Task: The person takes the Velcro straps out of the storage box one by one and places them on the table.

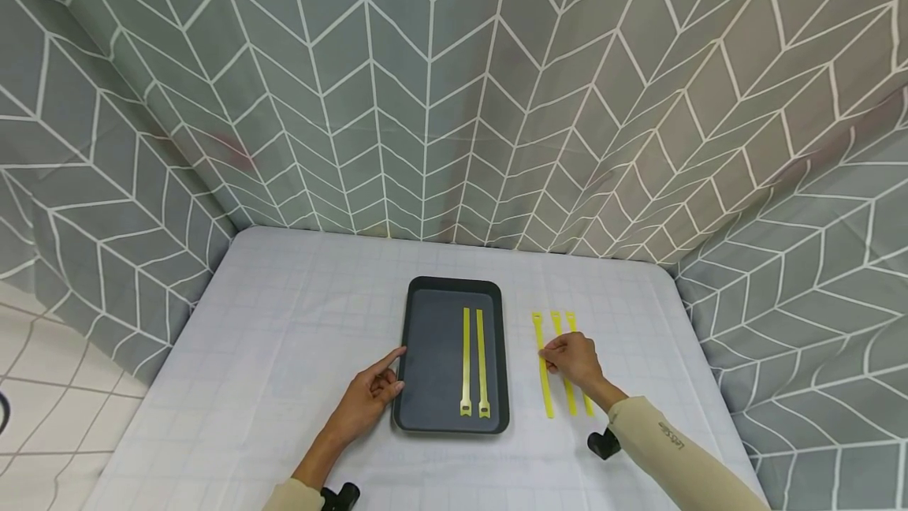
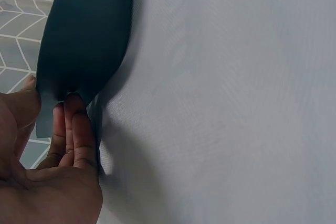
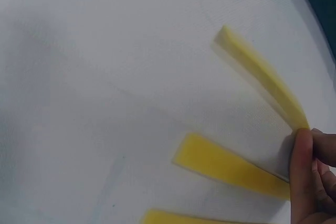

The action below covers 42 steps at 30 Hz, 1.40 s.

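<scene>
A dark grey rectangular tray lies on the white-covered table, with two yellow strap cable ties side by side in its right half, slotted heads toward me. My left hand touches the tray's left edge; in the left wrist view its fingertips rest against the outer wall. Right of the tray, my right hand pinches another yellow cable tie, whose end stands raised off the cloth in the right wrist view. Two more cable ties lie beside it, partly hidden under the hand.
White cloth covers the table around the tray. Grey chevron-patterned curtains hang behind the table and along both sides. A tiled floor shows at the lower left. Black wrist-camera mounts sit at both wrists.
</scene>
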{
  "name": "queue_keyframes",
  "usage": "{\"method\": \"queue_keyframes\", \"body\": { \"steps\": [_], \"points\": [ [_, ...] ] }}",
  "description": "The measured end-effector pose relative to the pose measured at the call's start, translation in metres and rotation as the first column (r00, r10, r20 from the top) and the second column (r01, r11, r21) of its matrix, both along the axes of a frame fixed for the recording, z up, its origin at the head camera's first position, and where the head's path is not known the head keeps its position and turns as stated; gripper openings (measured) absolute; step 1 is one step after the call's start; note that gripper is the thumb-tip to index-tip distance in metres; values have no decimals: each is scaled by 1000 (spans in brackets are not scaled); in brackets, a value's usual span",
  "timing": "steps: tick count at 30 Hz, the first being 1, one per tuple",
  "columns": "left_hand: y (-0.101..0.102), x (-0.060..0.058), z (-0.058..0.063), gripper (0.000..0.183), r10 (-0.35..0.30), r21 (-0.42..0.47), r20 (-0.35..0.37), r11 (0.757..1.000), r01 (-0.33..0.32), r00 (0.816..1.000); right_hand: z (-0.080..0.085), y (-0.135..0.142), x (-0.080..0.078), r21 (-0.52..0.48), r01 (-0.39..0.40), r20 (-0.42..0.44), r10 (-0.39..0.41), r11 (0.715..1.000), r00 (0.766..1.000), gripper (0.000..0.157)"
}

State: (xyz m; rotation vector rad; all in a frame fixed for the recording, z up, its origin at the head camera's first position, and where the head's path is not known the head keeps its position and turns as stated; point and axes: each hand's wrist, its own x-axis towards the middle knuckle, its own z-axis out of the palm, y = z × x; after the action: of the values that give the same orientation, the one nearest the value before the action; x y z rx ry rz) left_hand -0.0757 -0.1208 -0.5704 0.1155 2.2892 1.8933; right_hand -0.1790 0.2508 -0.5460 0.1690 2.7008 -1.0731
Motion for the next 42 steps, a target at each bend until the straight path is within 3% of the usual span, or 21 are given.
{"method": "queue_keyframes", "body": {
  "steps": [12,20,42],
  "points": [
    [1,0,1,58,7,-1,13,1000,-7,1000,3,-1,-1,82,-5,-26,7,997,1000,11],
    [-1,0,0,58,-20,9,20,1000,20,1000,4,1,1,74,-43,-73,49,996,996,9],
    [-1,-2,1,58,-29,-7,10,1000,29,1000,5,1,-1,143,-57,-71,68,988,995,8]
  ]
}}
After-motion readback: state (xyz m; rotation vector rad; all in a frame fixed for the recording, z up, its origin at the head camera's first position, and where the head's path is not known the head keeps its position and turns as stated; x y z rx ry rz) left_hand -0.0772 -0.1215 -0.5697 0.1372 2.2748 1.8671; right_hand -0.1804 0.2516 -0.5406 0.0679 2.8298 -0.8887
